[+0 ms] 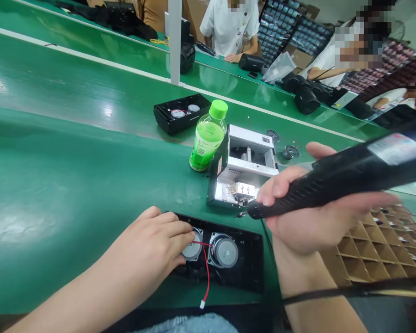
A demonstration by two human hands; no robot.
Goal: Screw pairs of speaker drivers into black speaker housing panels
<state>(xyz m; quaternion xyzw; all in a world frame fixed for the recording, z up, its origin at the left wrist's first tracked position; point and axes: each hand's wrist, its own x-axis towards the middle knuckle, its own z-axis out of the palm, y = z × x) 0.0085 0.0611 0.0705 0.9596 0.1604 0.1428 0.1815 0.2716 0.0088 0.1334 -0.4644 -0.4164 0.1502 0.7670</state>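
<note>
In front of me lies a black speaker panel [249, 259] with two round silver speakers in it. The right speaker [226, 252] is in full view; a red wire [207, 273] with a white plug runs between them and down over the near edge. My left hand [162, 240] rests over the panel's left end, fingers bent onto the left speaker [193, 249] and partly hiding it. My right hand [308, 222] grips a black electric screwdriver [315, 185], its bit pointing left, above the panel's far right part and apart from it.
Beyond the panel stands a silver screw feeder [251, 170], beside a green-capped bottle [208, 136]. Another black housing [182, 113] and two loose speakers [290, 152] lie farther back. A cardboard divider box [370, 249] is at right. Co-workers sit across the green bench [72, 185].
</note>
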